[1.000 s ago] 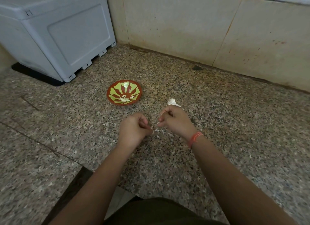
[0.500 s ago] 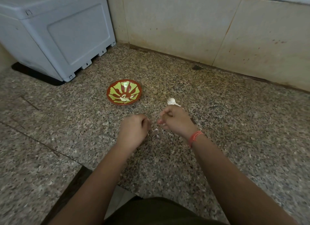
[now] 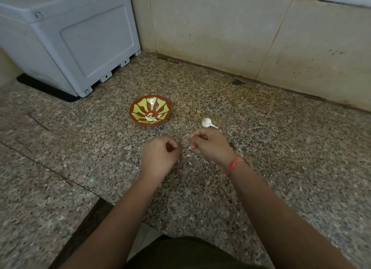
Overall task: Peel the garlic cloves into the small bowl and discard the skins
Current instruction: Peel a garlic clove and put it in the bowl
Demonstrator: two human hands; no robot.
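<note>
- Speckled granite surface [image 3: 281, 148] below beige wall tiles [image 3: 220, 37], grey box [image 3: 70, 37] back left.
- Small bowl [image 3: 138, 116] sits just ahead of the hands, within easy reach, peeled cloves [image 3: 150, 118] inside.
- Garlic bulb [image 3: 206, 122] waits just beyond the right knuckles.
- Skins [image 3: 188, 156] lie on the granite between the hands, not discarded yet.
- Right hand [image 3: 210, 146], orange wristband [image 3: 233, 165], is curled, pinching what looks like a clove [image 3: 190, 136].
- Left hand [image 3: 159, 158] hovers fisted, knuckles up; whether it holds anything, I can't tell.
</note>
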